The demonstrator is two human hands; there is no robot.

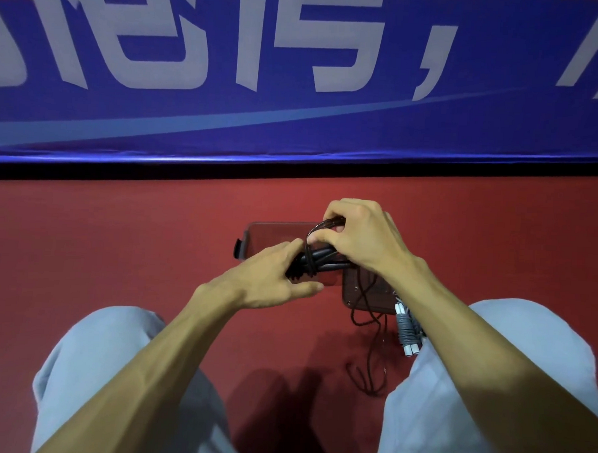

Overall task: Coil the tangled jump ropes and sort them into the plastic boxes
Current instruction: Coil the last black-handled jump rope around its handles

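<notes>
Hands together mid-frame: left hand [271,280] grips rope bundle [323,256], right hand [358,239] pinches wrap loop [320,225] (looks slack); slip there, coil unravels.

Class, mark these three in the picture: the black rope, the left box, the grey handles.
black rope [323,257]: head view, on the bundled strands.
left box [273,233]: head view, on its bare clear surface.
grey handles [405,328]: head view, on a ribbed middle.

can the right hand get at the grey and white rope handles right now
Probably not yet: the right hand is busy pinching the black coiled rope bundle that the left hand also grips. The grey-and-white jump rope handles lie uncovered beside its forearm.
</notes>
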